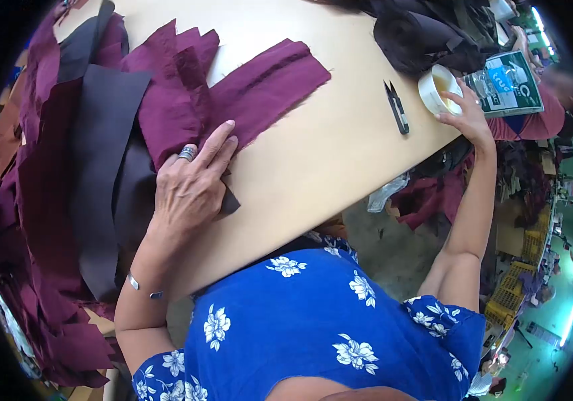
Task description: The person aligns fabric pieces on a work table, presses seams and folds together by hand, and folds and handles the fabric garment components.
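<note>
My left hand [189, 180] lies with its fingers stretched out on a maroon fabric piece [266, 87]. That piece has frayed edges and a dark fold line along it. More maroon pieces [173, 80] overlap it on the left, beside dark grey fabric strips [102, 167]. At the table's right end, my right hand [468, 120] grips the rim of a small white bowl [425, 93], thumb outside and a finger reaching inside. Something yellowish shows in the bowl. Black thread snips [396, 108] lie just left of it, points facing away from me.
The pale table [313, 160] has its near edge close to my body. Dark fabric [426, 40] is heaped at the far right, near a green box [523, 80] and a clear plastic bottle. A person in pink [533, 123] is beyond. Yellow crates [510, 294] stand at far right.
</note>
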{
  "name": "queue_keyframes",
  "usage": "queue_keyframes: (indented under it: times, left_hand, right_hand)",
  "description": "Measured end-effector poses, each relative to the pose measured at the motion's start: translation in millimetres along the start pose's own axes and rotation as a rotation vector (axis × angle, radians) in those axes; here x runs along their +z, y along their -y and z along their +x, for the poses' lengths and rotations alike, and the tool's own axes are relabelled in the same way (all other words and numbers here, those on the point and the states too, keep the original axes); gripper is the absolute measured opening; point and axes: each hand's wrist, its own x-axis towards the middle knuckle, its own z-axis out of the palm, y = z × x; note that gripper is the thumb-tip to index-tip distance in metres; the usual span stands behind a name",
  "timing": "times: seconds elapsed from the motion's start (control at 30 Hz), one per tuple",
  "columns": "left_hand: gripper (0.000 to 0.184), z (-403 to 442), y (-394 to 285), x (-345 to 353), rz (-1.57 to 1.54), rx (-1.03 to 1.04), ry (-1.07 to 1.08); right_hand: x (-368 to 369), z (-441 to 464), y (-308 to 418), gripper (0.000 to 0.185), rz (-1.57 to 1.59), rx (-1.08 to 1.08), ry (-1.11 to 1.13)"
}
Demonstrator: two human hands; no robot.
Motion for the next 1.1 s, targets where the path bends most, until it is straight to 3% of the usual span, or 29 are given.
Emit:
queue_keyframes:
  times: [0.23, 0.33, 0.43, 0.57, 0.8, 0.9, 1.1]
  left_hand:
    - [0.035, 2.0, -1.4, 10.7, 0.017, -0.008, -0.126]
    - [0.031, 1.9, -1.6, 13.8, 0.022, 0.021, -0.178]
    - [0.029, 3.8, -2.6, 13.4, 0.035, 0.051, -0.194]
    - [0.028, 5.3, -3.5, 15.0, 0.048, 0.068, -0.223]
    - [0.029, 5.0, -2.7, 17.7, 0.022, 0.051, -0.222]
    - [0.028, 5.2, -0.9, 20.9, 0.036, 0.083, -0.266]
    - [0.028, 4.7, -0.5, 19.9, -0.001, 0.056, -0.192]
  right_hand:
    - [17.0, 13.1, -4.3, 0.063, -0.178, 0.043, 0.047]
    - [13.8, 13.0, -7.6, 0.057, -0.078, -0.005, 0.062]
    - [3.5, 6.4, -16.6, 0.052, 0.145, -0.077, -0.238]
    - [-11.6, -13.8, -0.1, 0.05, 0.04, -0.04, -0.289]
    - [-8.7, -29.1, 21.2, 0.036, -0.198, -0.009, -0.129]
    - [-16.0, -24.5, 28.6, 0.035, -0.074, -0.075, -0.152]
    - [-30.6, -16.4, 95.1, 0.024, 0.075, -0.319, -0.438]
